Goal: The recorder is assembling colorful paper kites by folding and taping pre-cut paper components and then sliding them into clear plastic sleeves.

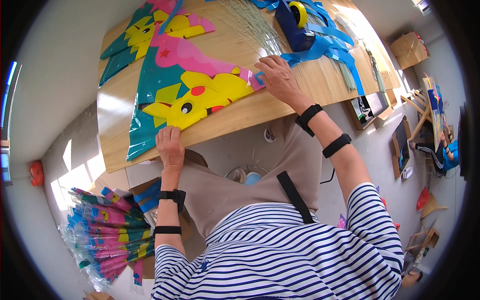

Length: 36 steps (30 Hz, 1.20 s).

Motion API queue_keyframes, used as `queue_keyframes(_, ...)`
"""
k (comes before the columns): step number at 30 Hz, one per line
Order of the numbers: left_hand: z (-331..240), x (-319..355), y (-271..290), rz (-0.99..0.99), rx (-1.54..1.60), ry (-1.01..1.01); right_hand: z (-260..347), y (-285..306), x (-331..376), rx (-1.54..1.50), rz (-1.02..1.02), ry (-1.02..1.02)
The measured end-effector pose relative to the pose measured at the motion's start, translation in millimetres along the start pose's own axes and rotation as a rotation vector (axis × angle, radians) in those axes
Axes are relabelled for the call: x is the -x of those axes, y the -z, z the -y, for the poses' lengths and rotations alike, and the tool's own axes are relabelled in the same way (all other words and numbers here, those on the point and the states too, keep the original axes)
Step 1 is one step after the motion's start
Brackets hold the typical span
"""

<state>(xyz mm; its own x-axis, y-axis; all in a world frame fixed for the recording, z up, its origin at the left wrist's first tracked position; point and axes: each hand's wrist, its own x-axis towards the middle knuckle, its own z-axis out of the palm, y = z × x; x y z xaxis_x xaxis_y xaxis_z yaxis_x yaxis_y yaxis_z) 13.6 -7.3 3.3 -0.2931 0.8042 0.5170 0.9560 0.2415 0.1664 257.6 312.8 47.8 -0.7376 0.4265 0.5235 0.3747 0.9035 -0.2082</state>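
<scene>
In the head view, a bright kite (192, 85) is pressed flat on the wooden surface (300, 90) by the left hand (170, 145) and right hand (277, 77), nothing held in either grip, so work seems just begun, with many sticks (255, 30) and blue strips (330, 45) unused.

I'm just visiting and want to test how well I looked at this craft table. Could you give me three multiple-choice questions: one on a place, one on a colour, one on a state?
1. Where is the tape dispenser?
A. far side of the table
B. on the floor
C. in the lap

2. What colour is the roll on it?
A. red
B. yellow
C. white

3. How are the hands on the near kite?
A. both lifted away
B. both pressing flat on it
C. one holding scissors

Answers: 1 A, it sits among the blue ribbons beyond the hands. 2 B, the roll shows yellow. 3 B, left hand and right hand lie open on its corners.
</scene>
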Motion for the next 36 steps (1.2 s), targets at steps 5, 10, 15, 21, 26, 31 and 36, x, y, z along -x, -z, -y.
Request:
queue_keyframes(5, -1.9, -0.7, 3.9, -0.001, -0.005, -0.02, -12.0, -2.3, 2.5, 0.049, 0.262, -0.016)
queue_keyframes(10, 11.2, 9.7, 6.4, 0.005, -0.007, 0.006, -22.6, 21.6, 20.9, 0.086, 0.401, -0.125)
queue_keyframes(15, 15.7, 8.6, 15.9, 0.019, -0.002, 0.005, -43.2, 61.4, 44.5, 0.103, 0.554, -0.268)
queue_keyframes(21, 13.3, 7.0, 15.9, 0.03, 0.034, 0.03, -118.4, 107.9, 78.1, 0.234, 0.546, -0.512)
queue_keyframes(26, 11.0, 10.1, 13.4, 0.033, 0.036, 0.058, -164.4, 145.8, 89.3, 0.525, 0.611, -0.812)
queue_keyframes(31, 7.9, 7.4, 13.1, 0.029, 0.047, 0.062, -153.9, 131.2, 73.8, 0.792, 0.36, -0.602)
queue_keyframes(36, 7.3, 5.5, 15.5, 0.038, 0.064, 0.085, -123.5, 65.6, 43.2, 0.183, 0.392, -0.702)
